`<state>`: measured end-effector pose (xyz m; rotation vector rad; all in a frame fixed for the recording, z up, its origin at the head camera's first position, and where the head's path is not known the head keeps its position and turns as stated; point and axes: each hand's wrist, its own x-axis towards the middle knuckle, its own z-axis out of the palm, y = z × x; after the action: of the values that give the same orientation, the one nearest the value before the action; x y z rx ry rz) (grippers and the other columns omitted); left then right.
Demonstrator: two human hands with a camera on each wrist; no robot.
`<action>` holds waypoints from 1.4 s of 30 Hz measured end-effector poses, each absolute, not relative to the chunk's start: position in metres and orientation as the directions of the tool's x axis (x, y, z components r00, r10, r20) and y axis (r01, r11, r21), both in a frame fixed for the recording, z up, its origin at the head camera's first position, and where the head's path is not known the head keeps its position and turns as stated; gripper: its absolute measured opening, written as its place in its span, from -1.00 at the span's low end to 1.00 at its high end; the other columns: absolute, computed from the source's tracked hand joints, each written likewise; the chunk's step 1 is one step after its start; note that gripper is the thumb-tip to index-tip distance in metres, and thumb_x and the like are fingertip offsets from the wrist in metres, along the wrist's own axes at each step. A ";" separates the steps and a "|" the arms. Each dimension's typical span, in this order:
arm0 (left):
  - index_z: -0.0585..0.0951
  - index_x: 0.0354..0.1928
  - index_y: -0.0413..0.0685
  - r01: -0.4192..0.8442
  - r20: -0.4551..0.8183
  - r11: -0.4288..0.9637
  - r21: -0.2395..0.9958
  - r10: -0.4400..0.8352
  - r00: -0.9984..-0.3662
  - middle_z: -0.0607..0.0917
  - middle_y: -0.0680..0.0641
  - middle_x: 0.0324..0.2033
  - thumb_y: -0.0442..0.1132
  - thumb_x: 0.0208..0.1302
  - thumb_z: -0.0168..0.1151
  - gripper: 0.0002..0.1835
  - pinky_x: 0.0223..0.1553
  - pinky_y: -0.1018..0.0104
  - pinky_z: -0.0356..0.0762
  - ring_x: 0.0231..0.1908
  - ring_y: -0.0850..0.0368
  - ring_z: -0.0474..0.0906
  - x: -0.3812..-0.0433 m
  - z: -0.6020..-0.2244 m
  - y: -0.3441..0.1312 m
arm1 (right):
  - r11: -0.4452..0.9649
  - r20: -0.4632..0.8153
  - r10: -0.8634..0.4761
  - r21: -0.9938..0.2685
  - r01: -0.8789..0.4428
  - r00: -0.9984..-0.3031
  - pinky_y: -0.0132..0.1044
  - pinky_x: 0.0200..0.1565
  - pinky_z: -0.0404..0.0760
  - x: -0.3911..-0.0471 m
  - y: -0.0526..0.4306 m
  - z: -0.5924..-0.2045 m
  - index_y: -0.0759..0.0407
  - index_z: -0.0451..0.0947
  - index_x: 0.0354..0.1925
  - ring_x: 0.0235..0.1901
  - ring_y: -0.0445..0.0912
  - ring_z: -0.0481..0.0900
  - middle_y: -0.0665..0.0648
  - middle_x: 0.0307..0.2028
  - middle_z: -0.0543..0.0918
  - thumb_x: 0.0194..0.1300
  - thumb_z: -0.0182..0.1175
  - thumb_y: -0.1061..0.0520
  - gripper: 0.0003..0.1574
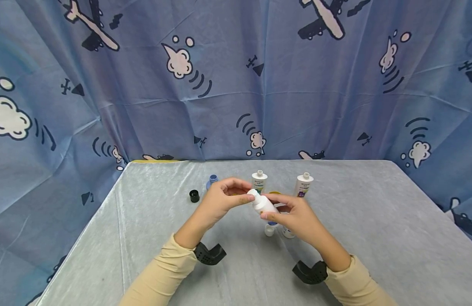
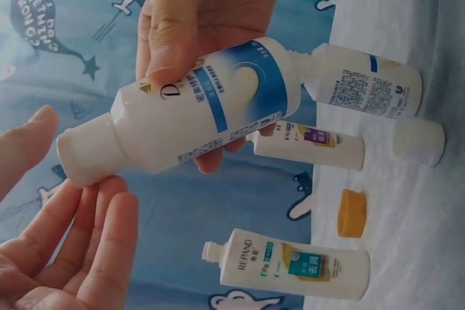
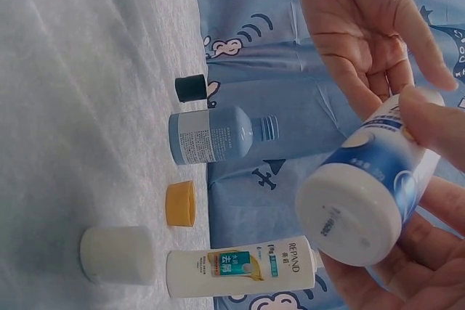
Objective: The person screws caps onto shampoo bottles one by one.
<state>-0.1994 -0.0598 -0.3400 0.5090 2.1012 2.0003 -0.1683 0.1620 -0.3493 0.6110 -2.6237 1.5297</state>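
My right hand point(image 1: 293, 212) grips a white bottle point(image 2: 167, 121) with a blue label band, thumb on one side and fingers round the other. The bottle is tilted in the air, its white cap point(image 2: 91, 150) toward my left hand point(image 1: 228, 195). In the left wrist view, the left fingertips point(image 2: 109, 194) touch the cap's underside, while the thumb stands a little apart from it. From the right wrist view, the bottle's round base point(image 3: 349, 215) faces the camera. The cap sits on the bottle's neck.
Behind the hands stand uncapped white bottles with a teal label point(image 3: 240, 265) and a purple label point(image 1: 302, 185), and a blue bottle point(image 3: 218, 136). Loose caps rest on the grey cloth: black point(image 1: 194, 196), yellow point(image 3: 181, 203), white point(image 1: 269, 230). Another white bottle point(image 2: 367, 81) stands nearer me.
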 end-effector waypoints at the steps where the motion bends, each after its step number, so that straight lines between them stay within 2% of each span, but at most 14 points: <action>1: 0.64 0.00 -0.29 0.113 0.094 0.029 0.993 0.376 -0.922 0.74 -0.02 -0.15 -0.32 0.18 0.43 -0.65 0.02 0.29 0.65 -0.17 0.28 0.66 -0.200 -0.341 -0.060 | 0.434 0.229 -0.312 -0.829 -0.353 -0.922 -0.37 -0.11 0.68 -0.168 0.162 -0.349 0.26 0.64 0.11 -0.10 -0.15 0.67 0.23 0.06 0.71 0.17 0.44 0.13 -0.46; 7: 0.66 -0.01 -0.27 0.119 0.099 0.028 0.993 0.386 -0.917 0.75 -0.07 -0.13 -0.33 0.20 0.41 -0.68 0.02 0.28 0.65 -0.16 0.27 0.66 -0.199 -0.341 -0.059 | 0.430 0.227 -0.314 -0.832 -0.351 -0.922 -0.37 -0.11 0.68 -0.168 0.161 -0.349 0.28 0.63 0.11 -0.12 -0.22 0.65 0.24 0.06 0.71 0.17 0.44 0.14 -0.47; 16: 0.63 0.07 -0.34 0.143 0.121 0.018 0.990 0.432 -0.893 0.73 -0.22 -0.02 -0.36 0.23 0.37 -0.63 0.03 0.29 0.66 -0.14 0.29 0.66 -0.196 -0.337 -0.062 | 0.431 0.221 -0.318 -0.833 -0.348 -0.922 -0.37 -0.10 0.68 -0.167 0.161 -0.348 0.28 0.63 0.11 -0.07 -0.05 0.67 0.24 0.06 0.71 0.18 0.43 0.14 -0.47; 22: 0.64 0.08 -0.33 0.157 0.141 0.000 0.988 0.448 -0.883 0.72 -0.24 0.01 -0.38 0.24 0.34 -0.64 0.05 0.28 0.66 -0.12 0.30 0.66 -0.195 -0.337 -0.063 | 0.416 0.200 -0.322 -0.848 -0.328 -0.925 -0.37 -0.09 0.68 -0.167 0.161 -0.347 0.27 0.62 0.13 -0.06 -0.07 0.67 0.25 0.08 0.70 0.20 0.42 0.13 -0.47; 33: 0.63 0.10 -0.29 0.146 0.133 -0.006 0.989 0.450 -0.883 0.73 -0.19 0.02 -0.36 0.23 0.35 -0.62 0.06 0.27 0.65 -0.07 0.26 0.67 -0.195 -0.336 -0.061 | 0.370 0.176 -0.334 -0.879 -0.301 -0.926 -0.38 -0.16 0.70 -0.167 0.162 -0.347 0.29 0.60 0.15 -0.10 -0.04 0.69 0.29 0.11 0.67 0.22 0.41 0.14 -0.45; 38: 0.67 0.04 -0.20 0.121 0.100 0.026 0.992 0.407 -0.908 0.75 -0.05 -0.09 -0.31 0.16 0.45 -0.62 0.01 0.30 0.66 -0.11 0.23 0.66 -0.196 -0.337 -0.058 | 0.364 0.162 -0.331 -0.887 -0.284 -0.930 -0.37 -0.19 0.71 -0.167 0.162 -0.346 0.30 0.60 0.15 -0.13 -0.04 0.70 0.31 0.13 0.65 0.22 0.41 0.14 -0.45; 42: 0.69 -0.01 -0.16 0.132 0.104 0.047 0.990 0.383 -0.918 0.75 -0.03 -0.16 -0.29 0.14 0.47 -0.65 -0.05 0.32 0.65 -0.18 0.23 0.65 -0.196 -0.338 -0.057 | 0.363 0.145 -0.331 -0.893 -0.267 -0.933 -0.35 -0.21 0.71 -0.167 0.162 -0.345 0.30 0.59 0.16 -0.15 -0.04 0.70 0.32 0.12 0.65 0.22 0.41 0.13 -0.44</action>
<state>-0.1956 -0.0566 -0.3384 0.5321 2.1278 1.9765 -0.1666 0.1622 -0.3455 0.5801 -2.6417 1.7116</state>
